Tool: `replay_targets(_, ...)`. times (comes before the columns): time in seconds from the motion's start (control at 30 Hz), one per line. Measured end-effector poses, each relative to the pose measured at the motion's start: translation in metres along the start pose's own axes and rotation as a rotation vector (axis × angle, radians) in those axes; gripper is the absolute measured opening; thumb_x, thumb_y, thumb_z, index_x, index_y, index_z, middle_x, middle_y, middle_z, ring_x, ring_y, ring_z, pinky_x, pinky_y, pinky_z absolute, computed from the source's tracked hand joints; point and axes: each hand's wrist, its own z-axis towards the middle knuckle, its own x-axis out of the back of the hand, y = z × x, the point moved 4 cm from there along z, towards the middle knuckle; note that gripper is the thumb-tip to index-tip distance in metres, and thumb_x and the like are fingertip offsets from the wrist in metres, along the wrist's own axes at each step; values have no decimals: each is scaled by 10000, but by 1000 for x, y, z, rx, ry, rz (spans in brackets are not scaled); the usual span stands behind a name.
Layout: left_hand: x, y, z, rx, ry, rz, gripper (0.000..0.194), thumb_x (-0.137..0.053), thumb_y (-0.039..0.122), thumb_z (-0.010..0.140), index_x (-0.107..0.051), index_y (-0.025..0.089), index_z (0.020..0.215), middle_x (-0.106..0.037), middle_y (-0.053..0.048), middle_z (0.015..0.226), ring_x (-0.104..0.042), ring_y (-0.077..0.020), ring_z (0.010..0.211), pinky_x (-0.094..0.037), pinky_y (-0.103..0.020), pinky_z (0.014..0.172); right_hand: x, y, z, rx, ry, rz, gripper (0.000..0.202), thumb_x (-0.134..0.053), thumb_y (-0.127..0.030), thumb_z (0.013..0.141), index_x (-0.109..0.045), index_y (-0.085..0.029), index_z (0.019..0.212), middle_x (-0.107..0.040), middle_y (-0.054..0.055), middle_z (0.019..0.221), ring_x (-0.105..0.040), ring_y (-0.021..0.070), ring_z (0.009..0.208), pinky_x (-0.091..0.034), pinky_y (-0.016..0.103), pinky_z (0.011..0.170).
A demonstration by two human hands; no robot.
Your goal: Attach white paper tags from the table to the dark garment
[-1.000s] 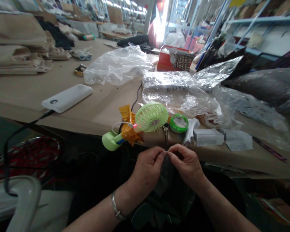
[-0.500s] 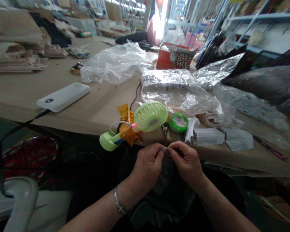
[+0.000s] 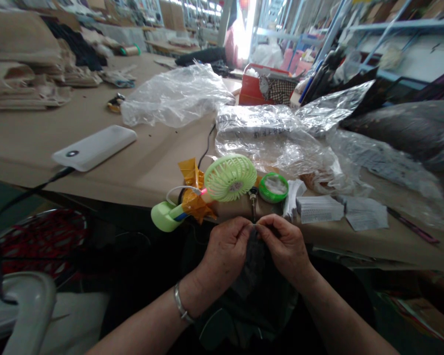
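Observation:
My left hand [image 3: 227, 246] and my right hand [image 3: 285, 245] meet just in front of the table edge, thumbs and forefingers pinched close together. A dark, sheer piece of cloth [image 3: 252, 264] hangs down between them from the pinched fingertips; its exact kind is hard to make out. Right above the fingertips, a thin metal rod with a round knob [image 3: 253, 198] stands out at the table edge. A green fan [image 3: 230, 178] is fixed to the edge with orange tape [image 3: 197, 203], left of the rod. Beside the rod on the right sits a round green tub [image 3: 274, 187] with whitish contents.
White printed labels [image 3: 321, 209] lie in stacks along the front edge, with a thin dark pink tool [image 3: 414, 227] beyond them. Clear plastic bags [image 3: 177, 96] cover the table's middle. At left are a white power bank [image 3: 96, 147] with a black cable and folded beige cloth [image 3: 18, 86].
Both hands stay pinched at the same spot, with only slight finger movement. The view has shifted very slightly; nothing else has visibly moved.

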Motion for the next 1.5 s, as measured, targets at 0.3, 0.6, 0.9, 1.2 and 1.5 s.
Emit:
replay_targets(0.3, 1, 2, 4, -4, 29, -36, 202, -508, 141, 834, -630, 164, 675, -599, 42, 602, -533, -82, 584, -377, -175, 572, 0, 1, 2, -33, 20, 54, 97, -576, -232, 833, -619, -186, 760, -605, -14, 664, -560, 116, 633, -449, 217, 609)
replay_targets(0.6, 1, 1, -16, 164, -45, -149, 216, -492, 214, 840, -610, 171, 663, -567, 32, 590, -520, -103, 576, -394, -187, 544, 7, -9, -24, -68, -50, 81, 122, -579, -260, 855, -640, -204, 944, -667, -12, 738, -627, 115, 640, -494, 206, 601)
replay_targets(0.9, -16, -59, -39, 260, -78, -11, 337, -525, 243, 791, -672, 200, 1091, -695, -80, 1128, -630, -233, 1042, -452, -348, 944, 58, -53, 11, 481, 88, -647, 151, -557, -213, 865, -629, -183, 994, -633, 84, 1031, -550, 228, 1049, -448, 378, 921)
replay_targets(1.2, -17, -59, -54, 284, -151, -19, 219, -533, 265, 791, -730, 230, 881, -740, -49, 955, -675, -224, 913, -508, -313, 828, 52, -31, 48, 444, 47, -824, 268, -559, -322, 867, -631, -217, 1103, -588, 95, 1240, -460, 302, 1207, -354, 488, 1016)
replay_targets(1.5, -28, -56, -62, 341, -196, -43, 217, -542, 271, 774, -736, 210, 848, -752, -54, 888, -685, -232, 853, -513, -328, 785, 89, -6, 3, 375, 227, -621, 113, -569, -272, 864, -636, -197, 915, -636, 81, 1042, -539, 250, 1071, -427, 439, 944)
